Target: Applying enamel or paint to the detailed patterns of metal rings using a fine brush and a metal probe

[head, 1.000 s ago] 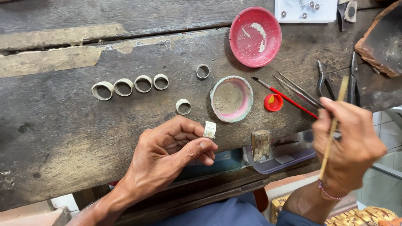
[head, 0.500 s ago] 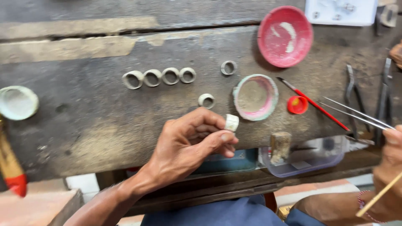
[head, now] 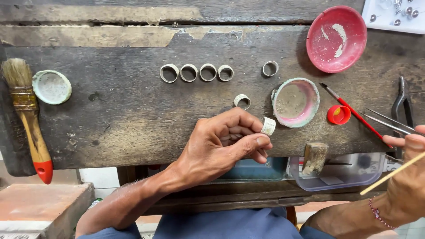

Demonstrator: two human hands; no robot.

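Note:
My left hand [head: 223, 144] pinches a wide silver ring [head: 268, 125] between thumb and fingertips, just above the front edge of the dark wooden bench [head: 128, 115]. At the right edge of the view my right hand [head: 409, 177] grips a thin wooden stick [head: 392, 173] that slants up to the right. Its fingertips lie near the metal tweezers [head: 387, 121]. A row of several silver rings [head: 197, 72] lies further back on the bench. One more ring [head: 242, 101] lies just beyond my left hand, and another ring [head: 270, 68] sits further back.
A pink-rimmed dish of grey paste [head: 295, 102], a red bowl [head: 336, 39], a red cap [head: 338, 114] and a red-handled fine brush [head: 356, 116] lie right of centre. Pliers [head: 402, 106] lie far right. A large paintbrush [head: 28, 119] and pale lid [head: 52, 86] lie left. A wooden peg [head: 315, 158] stands at the front edge.
The view has swung left, bringing the paintbrush and pale lid into sight. My right hand with the stick has dropped towards the lower right edge. My left hand still holds the ring.

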